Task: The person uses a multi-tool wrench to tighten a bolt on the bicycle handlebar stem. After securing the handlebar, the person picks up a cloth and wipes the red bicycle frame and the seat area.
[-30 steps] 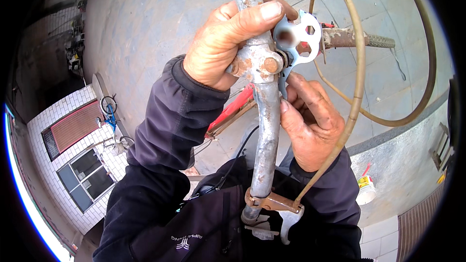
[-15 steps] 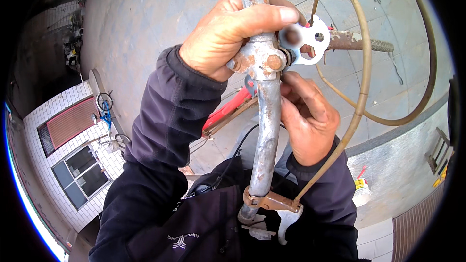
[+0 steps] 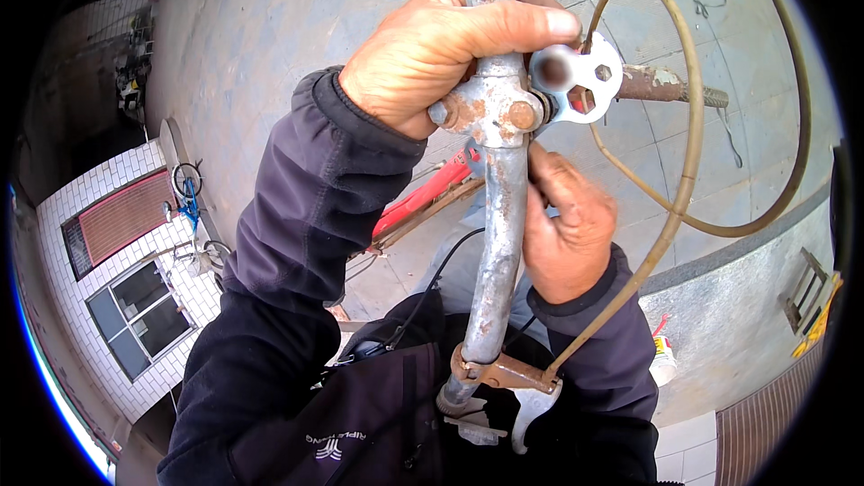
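Observation:
A rusty grey bicycle handlebar (image 3: pixel 506 216) runs upright through the middle, clamped in a worn metal stem (image 3: pixel 497 110) with rusty bolts. My left hand (image 3: pixel 423 45) is closed round the bar just above the stem, thumb stretched across to the right and its other fingers mostly behind the bar. Beneath that thumb tip, a flat silver multi-hole bicycle spanner (image 3: pixel 607 56) sits against the dark threaded part at the stem's right side. My right hand (image 3: pixel 569 229) is just below the spanner, right of the bar, fingers bent; its fingertips pass behind the stem, so what they grip is hidden.
A brown cable (image 3: pixel 691 126) loops at the right down to the brake lever (image 3: pixel 524 418) near my body. Below lie the red frame (image 3: pixel 421 198) and a wheel (image 3: pixel 715 97). A white bucket (image 3: pixel 663 364) stands by the low wall; a blue bicycle (image 3: pixel 191 207) stands far left.
The stem, bar top and spanner have shifted slightly right in view, and the spanner's visible outline has turned. My right hand's fingers are bent closer together below it. My left hand keeps its hold.

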Available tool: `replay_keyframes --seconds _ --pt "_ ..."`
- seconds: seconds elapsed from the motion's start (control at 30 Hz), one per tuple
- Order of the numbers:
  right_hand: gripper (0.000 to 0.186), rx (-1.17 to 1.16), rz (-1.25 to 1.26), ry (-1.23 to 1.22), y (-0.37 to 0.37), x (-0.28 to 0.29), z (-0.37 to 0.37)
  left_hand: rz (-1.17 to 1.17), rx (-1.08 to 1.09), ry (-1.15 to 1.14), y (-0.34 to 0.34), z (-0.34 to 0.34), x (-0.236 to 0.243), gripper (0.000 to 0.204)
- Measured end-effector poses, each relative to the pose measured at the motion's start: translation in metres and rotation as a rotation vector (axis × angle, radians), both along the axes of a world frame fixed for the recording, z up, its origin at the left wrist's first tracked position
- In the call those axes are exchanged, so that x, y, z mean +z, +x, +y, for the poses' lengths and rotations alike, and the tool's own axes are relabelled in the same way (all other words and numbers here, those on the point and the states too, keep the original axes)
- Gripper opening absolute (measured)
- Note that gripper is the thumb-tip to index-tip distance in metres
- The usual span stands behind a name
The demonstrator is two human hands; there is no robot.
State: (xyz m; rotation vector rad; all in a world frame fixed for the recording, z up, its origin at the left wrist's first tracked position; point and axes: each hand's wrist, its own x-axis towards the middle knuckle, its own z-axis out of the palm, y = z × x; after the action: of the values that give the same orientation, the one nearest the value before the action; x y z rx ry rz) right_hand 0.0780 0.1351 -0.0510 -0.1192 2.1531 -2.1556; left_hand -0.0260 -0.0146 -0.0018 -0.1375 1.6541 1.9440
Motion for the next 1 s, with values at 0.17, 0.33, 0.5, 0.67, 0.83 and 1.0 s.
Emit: replay_keyframes --seconds 0.17,0.33,0.5,0.67,0.83,1.0 --pt "0.021 0.063 -0.01 0.097 -0.004 0.008 -0.004 -0.007 -0.057 -0.077 -0.006 -0.005 0.006 0.028" --pt "0.015 0.093 0.072 0.161 0.003 0.003 0.005 -0.092 -0.123 -0.109 -0.007 0.002 0.011 0.03" --pt "0.015 0.111 0.119 0.16 0.001 -0.006 0.005 -0.111 -0.048 -0.08 -0.003 0.009 0.003 0.031" --pt "0.018 0.128 0.062 0.141 -0.002 -0.003 0.011 -0.107 -0.093 -0.036 -0.004 0.009 0.002 0.028" --pt "0.013 0.137 0.125 0.134 -0.004 -0.014 0.015 -0.092 -0.077 -0.023 -0.005 0.011 0.0 0.027" --pt "0.029 0.138 0.013 0.044 0.008 -0.027 0.01 -0.102 -0.097 -0.042 -0.007 0.007 0.001 0.025"
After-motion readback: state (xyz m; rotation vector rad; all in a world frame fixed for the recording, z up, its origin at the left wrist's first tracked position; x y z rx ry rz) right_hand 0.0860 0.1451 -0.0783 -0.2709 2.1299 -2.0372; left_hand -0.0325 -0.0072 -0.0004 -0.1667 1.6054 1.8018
